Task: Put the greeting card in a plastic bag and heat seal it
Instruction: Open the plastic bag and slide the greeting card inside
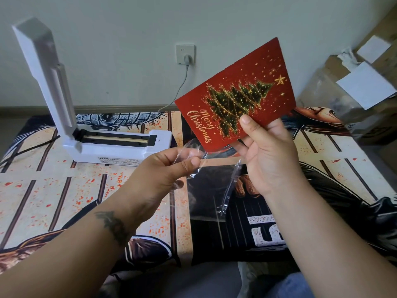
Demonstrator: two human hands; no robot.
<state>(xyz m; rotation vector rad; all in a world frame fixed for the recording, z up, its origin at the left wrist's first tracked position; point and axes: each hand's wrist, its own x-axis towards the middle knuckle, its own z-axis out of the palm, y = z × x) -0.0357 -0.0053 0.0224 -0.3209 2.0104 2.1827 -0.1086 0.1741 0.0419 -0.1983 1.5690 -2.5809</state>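
Note:
My right hand (267, 155) grips a red greeting card (236, 93) with a gold-trimmed Christmas tree and "Merry Christmas" on it, held tilted in the air by its lower edge. My left hand (165, 168) pinches the top edge of a clear plastic bag (206, 186), which hangs down between my hands. The card's lower corner is at the bag's mouth; whether it is inside I cannot tell. A white heat sealer (107, 145) stands at the left on the mat, its lid raised upright.
A printed mat (64, 190) covers the floor under everything. The sealer's cord runs to a wall socket (185, 54). Cardboard boxes and plastic-wrapped packages (354, 87) are piled at the right. My legs are at the bottom edge.

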